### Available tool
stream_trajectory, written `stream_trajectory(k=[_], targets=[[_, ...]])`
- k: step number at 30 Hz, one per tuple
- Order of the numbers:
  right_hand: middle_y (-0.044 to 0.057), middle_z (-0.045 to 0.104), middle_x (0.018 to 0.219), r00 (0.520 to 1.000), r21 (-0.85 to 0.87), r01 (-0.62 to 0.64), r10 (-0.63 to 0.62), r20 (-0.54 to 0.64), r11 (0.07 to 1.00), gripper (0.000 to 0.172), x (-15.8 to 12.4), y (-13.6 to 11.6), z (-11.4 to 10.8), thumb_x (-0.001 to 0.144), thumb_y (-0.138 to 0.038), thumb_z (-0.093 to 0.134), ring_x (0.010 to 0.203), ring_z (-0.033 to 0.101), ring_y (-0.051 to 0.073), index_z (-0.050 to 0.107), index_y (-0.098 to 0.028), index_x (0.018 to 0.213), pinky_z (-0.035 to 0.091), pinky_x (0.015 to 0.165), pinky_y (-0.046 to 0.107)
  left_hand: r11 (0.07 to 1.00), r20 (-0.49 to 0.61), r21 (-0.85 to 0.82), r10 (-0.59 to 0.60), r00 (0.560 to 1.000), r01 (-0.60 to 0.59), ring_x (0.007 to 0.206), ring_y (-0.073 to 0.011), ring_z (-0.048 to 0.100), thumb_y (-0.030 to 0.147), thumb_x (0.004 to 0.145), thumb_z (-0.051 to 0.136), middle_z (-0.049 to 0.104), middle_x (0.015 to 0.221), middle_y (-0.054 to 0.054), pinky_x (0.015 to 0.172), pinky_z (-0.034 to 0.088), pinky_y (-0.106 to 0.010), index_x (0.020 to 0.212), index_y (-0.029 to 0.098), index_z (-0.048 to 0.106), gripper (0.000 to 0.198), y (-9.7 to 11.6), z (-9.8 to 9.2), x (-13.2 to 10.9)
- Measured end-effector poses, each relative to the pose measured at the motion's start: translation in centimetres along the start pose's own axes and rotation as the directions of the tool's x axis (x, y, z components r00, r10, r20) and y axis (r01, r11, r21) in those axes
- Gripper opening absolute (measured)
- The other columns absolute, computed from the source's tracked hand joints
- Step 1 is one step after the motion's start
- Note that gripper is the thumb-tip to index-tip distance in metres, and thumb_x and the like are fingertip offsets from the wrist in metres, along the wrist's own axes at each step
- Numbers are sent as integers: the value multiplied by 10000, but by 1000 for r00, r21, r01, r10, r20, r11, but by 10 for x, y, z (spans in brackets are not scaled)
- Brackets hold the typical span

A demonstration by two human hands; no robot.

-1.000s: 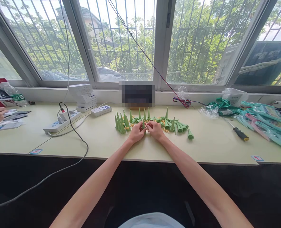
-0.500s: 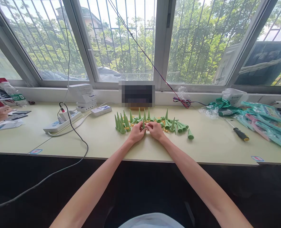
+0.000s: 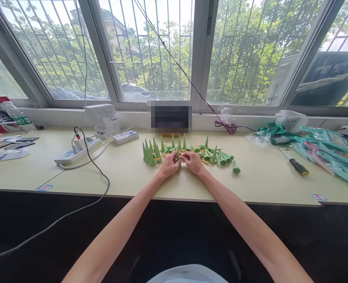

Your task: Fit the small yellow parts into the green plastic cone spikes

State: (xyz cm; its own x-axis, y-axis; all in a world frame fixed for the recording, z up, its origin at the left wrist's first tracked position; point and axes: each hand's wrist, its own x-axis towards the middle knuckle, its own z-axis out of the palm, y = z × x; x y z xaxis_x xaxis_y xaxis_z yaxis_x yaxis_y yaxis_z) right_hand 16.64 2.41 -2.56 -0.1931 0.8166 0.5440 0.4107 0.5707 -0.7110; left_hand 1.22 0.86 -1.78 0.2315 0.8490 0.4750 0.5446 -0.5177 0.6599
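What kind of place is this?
Likely a small assembly workshop: a long window-side table, a pile of green plastic cones being worked on, a screwdriver and a power strip.

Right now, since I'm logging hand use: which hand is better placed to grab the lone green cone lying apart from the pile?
Right, probably. The lone cone lies on the right hand's side; the left hand would have to cross over. Both hands pinch the held cone.

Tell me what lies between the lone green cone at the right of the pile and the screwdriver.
Nothing: the head view shows bare tabletop between the lone green cone and the screwdriver.
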Motion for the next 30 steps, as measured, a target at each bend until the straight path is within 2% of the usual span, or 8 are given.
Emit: stream_trajectory(k=[11,20,25,30], targets=[[28,681,686,1000,-31,25,-24,10,999,165,0,1,0,842,-202,578,633,563,145,693,-170,728,417,645,249,1000,-12,2,-5,1000,5,591,-135,449,224,807,552,496,651,13,565,374,-267,928,179,605,140,-1,0,0],[28,680,714,999,-37,45,-44,18,998,168,-1,4,0,856,-205,569,646,550,142,691,-164,749,409,648,248,1000,-11,-27,5,1000,-6,666,-161,551,225,813,563,601,732,-29,625,427,-281,942,173,622,151,-6,1,1],[31,690,736,997,-40,67,-66,37,997,182,-1,7,1,870,-210,548,661,561,148,685,-171,757,414,664,251,1000,-20,14,8,1000,-7,635,-153,508,239,827,563,560,690,-12,594,394,-275,926,177,623,131,-7,1,1],[32,675,741,987,-65,152,-148,59,986,211,-1,7,0,887,-173,498,669,548,146,650,-172,740,404,674,242,1000,-37,24,-4,999,5,601,-138,448,250,843,553,496,648,11,567,355,-269,917,180,615,120,-7,0,1]])
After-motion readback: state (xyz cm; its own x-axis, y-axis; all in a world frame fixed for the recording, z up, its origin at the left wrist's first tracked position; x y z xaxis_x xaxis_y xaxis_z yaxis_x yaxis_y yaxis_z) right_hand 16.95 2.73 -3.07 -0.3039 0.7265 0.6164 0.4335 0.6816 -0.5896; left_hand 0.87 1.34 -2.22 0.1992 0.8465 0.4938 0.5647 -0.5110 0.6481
